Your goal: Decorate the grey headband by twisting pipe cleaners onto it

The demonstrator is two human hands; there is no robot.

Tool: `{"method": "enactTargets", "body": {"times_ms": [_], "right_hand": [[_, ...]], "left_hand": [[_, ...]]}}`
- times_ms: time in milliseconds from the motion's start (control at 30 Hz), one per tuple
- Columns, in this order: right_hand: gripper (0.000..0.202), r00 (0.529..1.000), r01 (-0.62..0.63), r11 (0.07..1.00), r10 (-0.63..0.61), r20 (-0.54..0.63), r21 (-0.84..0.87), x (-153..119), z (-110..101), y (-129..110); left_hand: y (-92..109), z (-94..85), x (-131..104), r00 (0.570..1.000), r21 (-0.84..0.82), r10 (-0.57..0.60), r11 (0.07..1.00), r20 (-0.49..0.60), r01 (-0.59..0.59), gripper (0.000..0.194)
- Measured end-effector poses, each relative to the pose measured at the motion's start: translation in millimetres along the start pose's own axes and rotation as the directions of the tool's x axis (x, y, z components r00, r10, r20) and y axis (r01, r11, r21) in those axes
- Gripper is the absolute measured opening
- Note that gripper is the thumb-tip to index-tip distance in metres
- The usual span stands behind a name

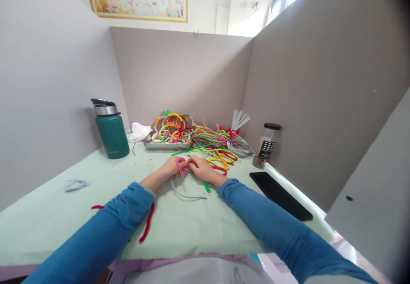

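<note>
My left hand (173, 167) and my right hand (201, 168) meet over the middle of the table, fingers pinched together. Between them is a pink pipe cleaner (180, 166), bent into a loop that hangs at my left fingers. A thin grey wire (185, 197) trails from under my hands in a curve onto the tablecloth; its upper end is hidden by the fingers. Just below my right hand lies a short green pipe cleaner (206, 186). Yellow and red bent pipe cleaners (221, 162) lie beyond my right wrist.
Behind my hands are a metal tray (168, 146) with colourful hoops and a heap of pipe cleaners (209, 136). A coil of grey wire (240, 148) lies beside it. A green bottle (112, 134) stands left; a clear jar (266, 145) and black phone (280, 195) are right. Partitions (182, 70) enclose the table.
</note>
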State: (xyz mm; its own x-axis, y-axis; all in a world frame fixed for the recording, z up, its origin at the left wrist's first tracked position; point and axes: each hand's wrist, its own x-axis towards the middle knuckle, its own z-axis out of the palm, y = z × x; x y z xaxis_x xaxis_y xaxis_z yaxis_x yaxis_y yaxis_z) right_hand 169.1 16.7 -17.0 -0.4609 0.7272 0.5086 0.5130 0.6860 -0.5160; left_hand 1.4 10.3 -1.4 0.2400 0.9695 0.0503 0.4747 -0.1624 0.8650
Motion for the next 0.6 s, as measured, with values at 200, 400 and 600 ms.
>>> {"method": "enactTargets", "body": {"times_ms": [200, 400, 600], "right_hand": [[0.015, 1.0, 0.004, 0.999, -0.004, 0.009, 0.046, 0, -1, 0], [0.012, 1.0, -0.012, 0.999, 0.013, -0.015, 0.045, 0, 1, 1], [0.015, 0.998, -0.051, 0.997, 0.053, -0.037, 0.06, 1, 1, -2]], "left_hand": [[6, -0.1, -5, 1.0, -0.118, -0.019, 0.993, 0.006, 0.019, 0.027], [7, 3.2, -4, 0.999, -0.139, -0.027, 0.99, -0.044, 0.021, 0.033], [-2, 4.2, 2, 0.996, -0.076, 0.009, 0.997, -0.093, -0.016, 0.046]]}}
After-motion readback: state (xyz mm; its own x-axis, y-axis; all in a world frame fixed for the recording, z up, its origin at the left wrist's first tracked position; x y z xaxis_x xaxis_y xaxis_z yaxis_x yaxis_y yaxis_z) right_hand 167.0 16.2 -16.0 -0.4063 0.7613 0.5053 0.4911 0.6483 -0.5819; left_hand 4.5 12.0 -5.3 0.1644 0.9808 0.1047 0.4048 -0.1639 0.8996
